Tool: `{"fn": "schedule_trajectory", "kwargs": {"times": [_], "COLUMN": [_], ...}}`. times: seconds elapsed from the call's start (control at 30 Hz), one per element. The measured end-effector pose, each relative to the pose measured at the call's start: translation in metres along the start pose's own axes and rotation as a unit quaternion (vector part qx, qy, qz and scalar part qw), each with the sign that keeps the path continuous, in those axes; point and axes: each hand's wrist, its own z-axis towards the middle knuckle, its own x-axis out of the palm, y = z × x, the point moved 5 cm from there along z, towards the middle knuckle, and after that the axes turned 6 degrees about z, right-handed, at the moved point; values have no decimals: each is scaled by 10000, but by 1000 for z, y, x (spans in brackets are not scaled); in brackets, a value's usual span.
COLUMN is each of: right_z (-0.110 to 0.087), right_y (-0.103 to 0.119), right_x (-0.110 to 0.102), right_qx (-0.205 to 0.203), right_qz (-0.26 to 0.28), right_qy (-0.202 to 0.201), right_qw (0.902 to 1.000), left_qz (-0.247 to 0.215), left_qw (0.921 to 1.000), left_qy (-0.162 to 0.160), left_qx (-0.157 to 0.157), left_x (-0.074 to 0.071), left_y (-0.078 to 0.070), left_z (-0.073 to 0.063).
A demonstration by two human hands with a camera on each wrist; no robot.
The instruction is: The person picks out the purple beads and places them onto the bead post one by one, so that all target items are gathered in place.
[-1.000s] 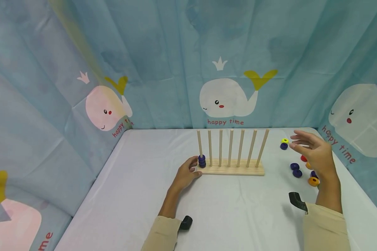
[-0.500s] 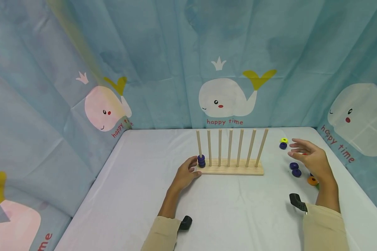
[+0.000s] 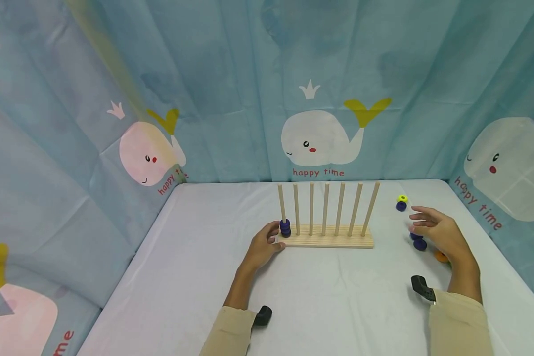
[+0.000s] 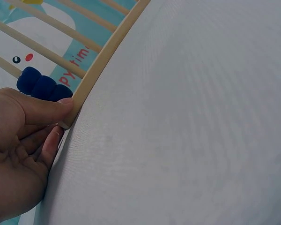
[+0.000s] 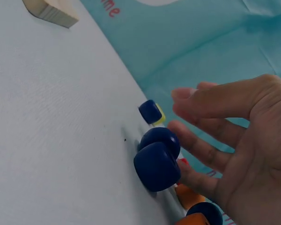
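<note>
A wooden peg stand [image 3: 329,241] with a row of several upright dowels stands mid-table. Three dark blue beads [image 3: 285,228] are stacked on its leftmost peg. My left hand [image 3: 262,247] holds the left end of the base; in the left wrist view, thumb and fingers [image 4: 50,145] pinch its corner. Over on the right, my right hand [image 3: 442,235] hovers with loosely bent fingers and nothing between them. Two loose blue beads [image 5: 157,166] lie right by its fingertips, and the hand partly covers one of them in the head view.
Farther back lie a yellow bead [image 3: 402,198] and a blue bead [image 3: 401,206] side by side. Orange beads [image 3: 441,256] and others sit partly hidden under my right hand and wrist. A whale-print curtain [image 3: 231,99] rises behind the table.
My right hand has come down and nearer, from beside the yellow bead to the pair of blue beads. My left hand stays at the stand's end.
</note>
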Motion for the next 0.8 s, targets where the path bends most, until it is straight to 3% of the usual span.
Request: {"fn": "schedule_trajectory", "kwargs": {"times": [0.47,0.8], "right_z": [5,4], "right_y": [-10,-14], "right_x": [5,3], "right_qx": [-21,490], "right_qz": [-111,-85], "right_qy": [344,537], "right_qw": [9993,9973], "left_qz": [16,81], "left_qw": [10000,10000], "left_qy": [-9,-6], "left_qx": [45,10], "left_x": [0,0], "left_y": [1,3], "left_z": [1,2]}}
